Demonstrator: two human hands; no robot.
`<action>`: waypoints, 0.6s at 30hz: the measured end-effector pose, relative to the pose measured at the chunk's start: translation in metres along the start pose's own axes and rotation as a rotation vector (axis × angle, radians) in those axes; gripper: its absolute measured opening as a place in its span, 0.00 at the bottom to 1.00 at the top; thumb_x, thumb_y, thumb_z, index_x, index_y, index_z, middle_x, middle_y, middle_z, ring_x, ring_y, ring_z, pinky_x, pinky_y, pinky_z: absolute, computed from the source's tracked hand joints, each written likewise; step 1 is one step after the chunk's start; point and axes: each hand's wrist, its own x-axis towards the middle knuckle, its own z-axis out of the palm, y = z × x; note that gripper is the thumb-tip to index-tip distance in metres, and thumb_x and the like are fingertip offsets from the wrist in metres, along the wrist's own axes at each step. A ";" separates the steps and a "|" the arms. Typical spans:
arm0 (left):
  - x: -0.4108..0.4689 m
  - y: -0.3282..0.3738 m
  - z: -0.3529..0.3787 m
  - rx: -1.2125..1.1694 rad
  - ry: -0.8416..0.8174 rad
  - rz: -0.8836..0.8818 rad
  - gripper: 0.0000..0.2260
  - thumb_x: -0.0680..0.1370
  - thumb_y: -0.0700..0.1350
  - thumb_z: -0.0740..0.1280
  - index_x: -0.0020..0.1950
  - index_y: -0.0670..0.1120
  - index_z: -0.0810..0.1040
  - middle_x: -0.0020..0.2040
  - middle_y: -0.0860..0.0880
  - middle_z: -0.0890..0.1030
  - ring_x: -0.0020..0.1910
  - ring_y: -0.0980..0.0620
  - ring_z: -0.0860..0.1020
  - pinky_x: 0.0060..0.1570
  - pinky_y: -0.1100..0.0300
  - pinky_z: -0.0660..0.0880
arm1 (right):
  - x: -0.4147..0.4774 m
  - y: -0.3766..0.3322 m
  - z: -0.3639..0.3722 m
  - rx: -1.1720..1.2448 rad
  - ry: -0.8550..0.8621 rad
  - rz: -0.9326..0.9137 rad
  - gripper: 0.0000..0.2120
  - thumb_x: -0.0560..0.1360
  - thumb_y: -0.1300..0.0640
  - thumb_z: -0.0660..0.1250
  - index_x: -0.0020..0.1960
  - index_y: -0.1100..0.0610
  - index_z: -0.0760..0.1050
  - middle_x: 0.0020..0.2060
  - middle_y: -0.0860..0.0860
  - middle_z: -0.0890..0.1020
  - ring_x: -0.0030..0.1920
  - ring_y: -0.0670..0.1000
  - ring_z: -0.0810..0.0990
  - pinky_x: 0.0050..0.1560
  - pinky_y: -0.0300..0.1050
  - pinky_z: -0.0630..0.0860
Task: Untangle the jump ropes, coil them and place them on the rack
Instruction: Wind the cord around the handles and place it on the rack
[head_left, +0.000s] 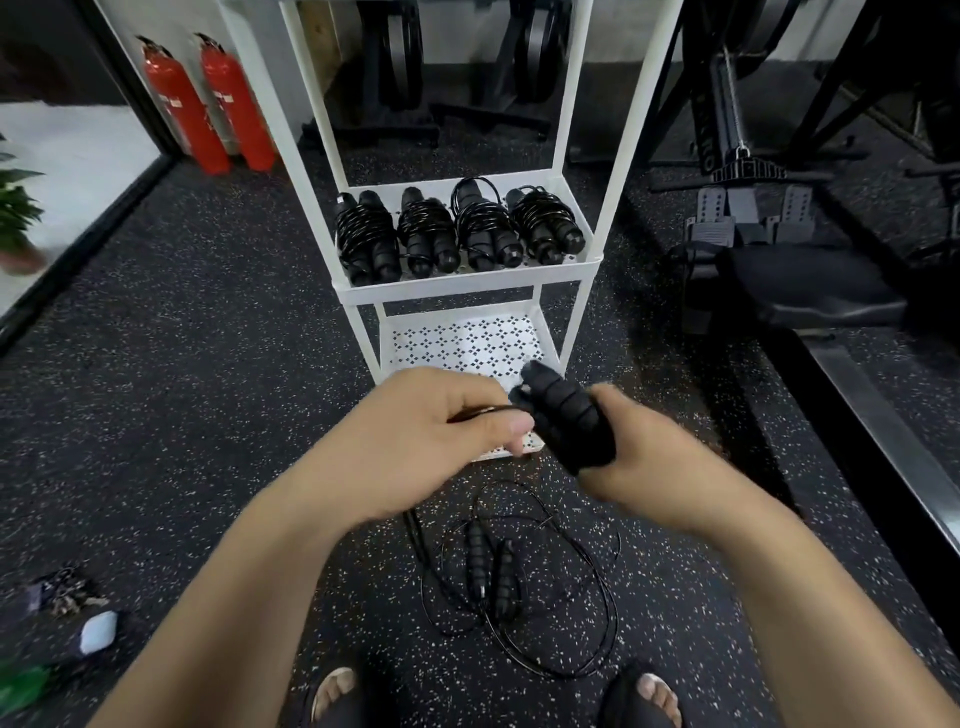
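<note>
a red cylindrical fire extinguisher (187, 111) and a second red extinguisher (236, 104) stand side by side at eleven o'clock. a green leafy plant (15, 208) shows at nine o'clock. black gym machinery with a padded bench (810, 286) fills two to three o'clock. a small pale blue pouch (98, 631) lies on the black speckled rubber floor (182, 338) at eight o'clock.

One held, one loose, four racked.
Black handle pair (566, 421) gripped in right hand (649, 467), cord (511, 410) pinched by left hand (415, 436); tangled rope (498, 577) on the floor below the fingers; four coiled ropes (457, 228) on white rack (467, 288) beyond them.
</note>
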 end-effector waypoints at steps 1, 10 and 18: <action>0.000 -0.002 -0.002 -0.019 0.033 0.003 0.10 0.81 0.60 0.70 0.46 0.58 0.86 0.27 0.56 0.68 0.28 0.55 0.65 0.31 0.61 0.62 | -0.002 -0.003 0.001 -0.071 -0.096 -0.004 0.21 0.71 0.59 0.76 0.59 0.47 0.71 0.42 0.48 0.83 0.35 0.46 0.81 0.30 0.41 0.74; 0.012 -0.025 -0.002 -0.144 0.121 0.049 0.11 0.73 0.63 0.76 0.46 0.56 0.88 0.41 0.44 0.85 0.38 0.42 0.76 0.46 0.54 0.72 | -0.034 -0.036 -0.007 0.117 -0.676 -0.166 0.20 0.73 0.70 0.73 0.55 0.48 0.75 0.37 0.50 0.82 0.29 0.43 0.78 0.29 0.40 0.74; 0.028 -0.051 0.016 -0.308 0.094 -0.126 0.10 0.77 0.42 0.69 0.39 0.53 0.85 0.36 0.52 0.83 0.43 0.47 0.78 0.49 0.45 0.79 | -0.046 -0.037 -0.026 0.654 -0.524 -0.331 0.30 0.73 0.79 0.71 0.70 0.57 0.75 0.54 0.65 0.86 0.35 0.55 0.78 0.29 0.42 0.74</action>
